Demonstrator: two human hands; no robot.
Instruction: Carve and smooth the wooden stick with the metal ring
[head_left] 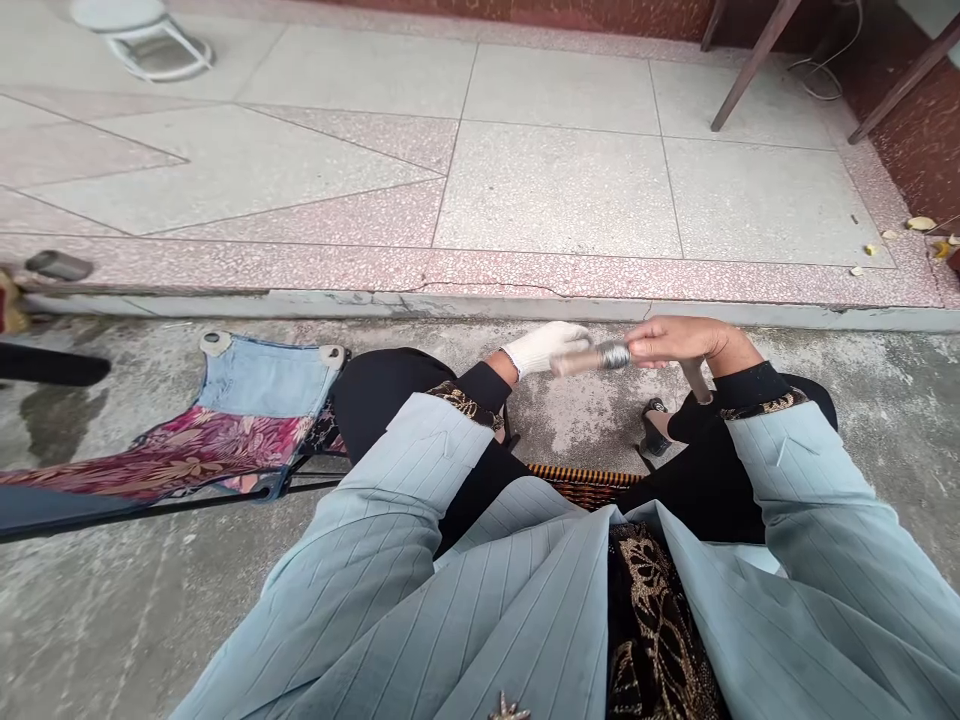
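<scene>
The right hand [679, 342] has its fingers clamped on a tool [613, 354] above the concrete [570, 425]; the gloved left hand [544, 348] is just beside it, fingers too hidden to tell.

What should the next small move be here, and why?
Probably bring the gloved left hand onto the near end of the banded stick to steady it. The bare right hand grips it past the silvery band, and the pale end sticks out right by the glove. Whether they already touch, I can't tell.
</scene>
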